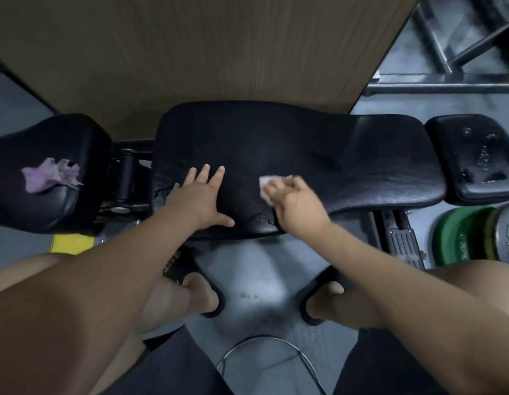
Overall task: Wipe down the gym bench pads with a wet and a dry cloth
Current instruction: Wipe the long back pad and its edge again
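On the long pad [304, 143], right hand [296, 203] grips a white cloth [265, 183], left hand [199, 198] splayed flat (purple cloth [48, 175] left of it).

we log: cloth [264, 184] under right hand [293, 207] on middle pad [318, 149]; left hand [200, 196] just left; second cloth [50, 176] on end pad [42, 212] farther left.

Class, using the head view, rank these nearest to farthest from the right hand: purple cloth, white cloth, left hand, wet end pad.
1. White cloth, gripped in the right hand.
2. Left hand, alongside, flat on the main pad.
3. Wet end pad, far right.
4. Purple cloth, on the far-left pad.
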A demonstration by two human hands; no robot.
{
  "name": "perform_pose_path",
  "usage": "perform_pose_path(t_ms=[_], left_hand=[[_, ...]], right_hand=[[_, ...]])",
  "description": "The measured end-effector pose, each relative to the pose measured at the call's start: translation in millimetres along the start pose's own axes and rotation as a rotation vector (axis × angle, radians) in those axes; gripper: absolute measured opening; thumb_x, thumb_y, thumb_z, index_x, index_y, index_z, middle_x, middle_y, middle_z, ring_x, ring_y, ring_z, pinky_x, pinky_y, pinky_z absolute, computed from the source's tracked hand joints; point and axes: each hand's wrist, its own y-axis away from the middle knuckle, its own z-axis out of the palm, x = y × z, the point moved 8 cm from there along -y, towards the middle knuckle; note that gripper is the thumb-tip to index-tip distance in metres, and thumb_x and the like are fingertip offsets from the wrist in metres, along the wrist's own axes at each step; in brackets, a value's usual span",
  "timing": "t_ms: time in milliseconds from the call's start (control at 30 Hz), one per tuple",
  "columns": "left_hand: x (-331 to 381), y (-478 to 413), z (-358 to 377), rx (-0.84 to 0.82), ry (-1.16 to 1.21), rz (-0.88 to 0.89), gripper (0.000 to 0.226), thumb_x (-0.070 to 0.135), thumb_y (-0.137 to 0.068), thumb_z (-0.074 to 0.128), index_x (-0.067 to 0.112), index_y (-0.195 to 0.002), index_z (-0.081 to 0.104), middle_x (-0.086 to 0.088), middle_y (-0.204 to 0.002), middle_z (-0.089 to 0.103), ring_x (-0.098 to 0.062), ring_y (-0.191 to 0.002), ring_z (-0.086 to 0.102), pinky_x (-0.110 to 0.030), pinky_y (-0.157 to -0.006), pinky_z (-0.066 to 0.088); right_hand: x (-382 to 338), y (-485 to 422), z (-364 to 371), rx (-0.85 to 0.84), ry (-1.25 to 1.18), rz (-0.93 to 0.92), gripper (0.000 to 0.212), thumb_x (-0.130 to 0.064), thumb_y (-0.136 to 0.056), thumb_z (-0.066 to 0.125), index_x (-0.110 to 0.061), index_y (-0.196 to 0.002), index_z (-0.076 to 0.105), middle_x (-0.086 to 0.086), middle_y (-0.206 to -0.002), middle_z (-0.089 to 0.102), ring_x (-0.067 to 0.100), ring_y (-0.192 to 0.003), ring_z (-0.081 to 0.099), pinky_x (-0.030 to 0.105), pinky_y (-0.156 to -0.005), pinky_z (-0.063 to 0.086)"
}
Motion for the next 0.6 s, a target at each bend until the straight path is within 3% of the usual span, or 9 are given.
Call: perform_pose_path(t_ms=[100, 200, 300, 400, 467, 600], left_hand=[[-26, 5, 8, -0.045, 0.047, -0.056, 0.128, 0.072, -0.072, 0.075, 0.043, -0.157, -0.016, 0.01, -0.166, -0.025, -0.033, -0.154, -0.018, -0.059, -0.12, 0.02], [-34, 8, 16, -0.055, 0.076, -0.024, 0.125, 0.071, -0.074, 0.074, 0.044, -0.157, -0.015, 0.012, -0.165, -0.027, -0.031, -0.154, -0.021, -0.056, -0.121, 0.02], [-36, 6, 15, -0.042, 0.084, -0.002, 0.126, 0.07, -0.072, 0.076, 0.045, -0.157, -0.014, 0.012, -0.165, -0.026, -0.03, -0.154, -0.02, -0.057, -0.122, 0.018], [-38, 4, 15, -0.046, 0.096, 0.016, 0.127, 0.066, -0.073, 0.079, 0.045, -0.157, -0.013, 0.013, -0.165, -0.027, -0.029, -0.154, -0.021, -0.057, -0.123, 0.018], [-39, 4, 17, -0.046, 0.102, 0.025, 0.126, 0.065, -0.073, 0.079, 0.046, -0.157, -0.013, 0.013, -0.165, -0.028, -0.028, -0.154, -0.021, -0.056, -0.124, 0.017], [-41, 4, 17, -0.051, 0.093, 0.042, 0.125, 0.067, -0.073, 0.078, 0.046, -0.157, -0.012, 0.012, -0.165, -0.027, -0.028, -0.154, -0.021, -0.056, -0.123, 0.015]], right_hand=[[-21, 18, 1, -0.033, -0.066, -0.151, 0.038, -0.009, -0.087, 0.051, -0.023, -0.12, 0.063, -0.007, -0.112, 0.065, 0.024, -0.107, 0.058, 0.033, -0.097, 0.048], [12, -21, 6, -0.016, 0.005, -0.001, 0.036, -0.017, -0.09, 0.04, -0.027, -0.117, 0.062, -0.009, -0.116, 0.065, 0.028, -0.107, 0.056, 0.039, -0.09, 0.053], [12, -50, 5, -0.012, 0.0, 0.122, 0.035, -0.012, -0.084, 0.039, -0.019, -0.107, 0.065, 0.0, -0.105, 0.066, 0.033, -0.095, 0.061, 0.037, -0.094, 0.047], [-35, -22, 8, -0.019, -0.052, -0.072, 0.037, -0.009, -0.083, 0.043, -0.02, -0.111, 0.065, -0.002, -0.105, 0.066, 0.028, -0.097, 0.061, 0.03, -0.098, 0.04], [-48, 0, 3, -0.028, -0.088, -0.16, 0.04, -0.007, -0.086, 0.049, -0.021, -0.12, 0.066, -0.006, -0.116, 0.068, 0.024, -0.105, 0.059, 0.03, -0.099, 0.046], [-20, -54, 7, -0.004, 0.014, -0.044, 0.04, -0.008, -0.088, 0.057, -0.023, -0.124, 0.066, -0.006, -0.121, 0.068, 0.029, -0.108, 0.059, 0.034, -0.094, 0.052]])
